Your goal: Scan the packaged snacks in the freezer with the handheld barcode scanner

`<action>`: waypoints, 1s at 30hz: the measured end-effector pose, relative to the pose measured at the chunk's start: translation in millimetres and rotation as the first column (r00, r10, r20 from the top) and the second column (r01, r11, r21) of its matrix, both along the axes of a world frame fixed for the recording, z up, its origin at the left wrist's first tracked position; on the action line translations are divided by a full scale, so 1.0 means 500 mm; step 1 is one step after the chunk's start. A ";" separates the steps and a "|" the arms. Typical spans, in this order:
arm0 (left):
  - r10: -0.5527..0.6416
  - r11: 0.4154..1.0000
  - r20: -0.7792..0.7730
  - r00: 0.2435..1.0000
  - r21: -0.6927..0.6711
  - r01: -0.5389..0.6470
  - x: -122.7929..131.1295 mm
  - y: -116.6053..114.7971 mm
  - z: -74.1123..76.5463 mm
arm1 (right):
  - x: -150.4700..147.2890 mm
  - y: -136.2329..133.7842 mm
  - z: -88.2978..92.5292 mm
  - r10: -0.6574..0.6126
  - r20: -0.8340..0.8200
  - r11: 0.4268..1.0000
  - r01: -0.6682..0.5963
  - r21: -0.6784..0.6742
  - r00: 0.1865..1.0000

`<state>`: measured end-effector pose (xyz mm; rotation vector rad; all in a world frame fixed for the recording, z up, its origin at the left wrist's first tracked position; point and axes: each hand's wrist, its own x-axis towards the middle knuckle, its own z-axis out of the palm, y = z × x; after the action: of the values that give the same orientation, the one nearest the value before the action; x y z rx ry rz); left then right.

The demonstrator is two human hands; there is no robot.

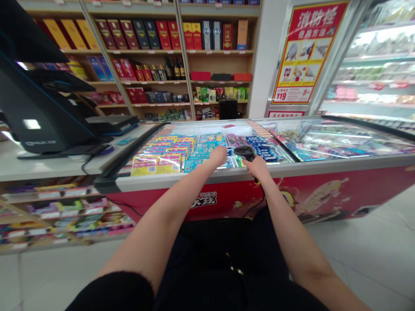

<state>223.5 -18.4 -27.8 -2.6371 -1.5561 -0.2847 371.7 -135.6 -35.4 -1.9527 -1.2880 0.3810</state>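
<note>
My right hand (258, 166) is wrapped round the handle of a black barcode scanner (244, 151), whose head points left over the freezer's front part. A dark cable hangs from the scanner down the freezer's red front. Just left of it, my left hand (219, 156) is closed, with its fingers curled out of sight. Whatever it holds, if anything, I cannot make out. Under and beside the left hand lie light blue ice cream packs (197, 160). Dark blue wrapped packs (264, 147) lie beyond the scanner, and yellow and pink packs (155, 164) fill the left side.
The chest freezer (181, 180) spans the front, with a second glass-topped section at right. At left, a counter (65, 166) carries a black checkout terminal (42, 108). Shelves of boxed goods (139, 34) stand behind. A red poster (308, 52) hangs beside a lit display fridge (379, 65).
</note>
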 end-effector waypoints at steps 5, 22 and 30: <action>0.025 0.997 0.041 0.999 -0.070 -0.022 0.006 0.000 -0.001 | 0.004 -0.001 0.002 -0.006 -0.008 1.000 0.006 -0.003 1.000; 0.051 0.995 0.175 0.983 -0.093 -0.035 -0.004 0.054 0.050 | 0.025 -0.005 0.002 -0.001 0.020 1.000 0.001 0.030 1.000; 0.061 0.993 0.184 0.981 -0.110 -0.042 -0.002 0.047 0.058 | 0.029 -0.005 0.000 0.000 0.036 0.999 -0.002 0.042 0.999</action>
<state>222.7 5.3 1.4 -2.7128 -1.7380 -0.4731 386.4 -138.4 -35.3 -1.9313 -1.3093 0.3182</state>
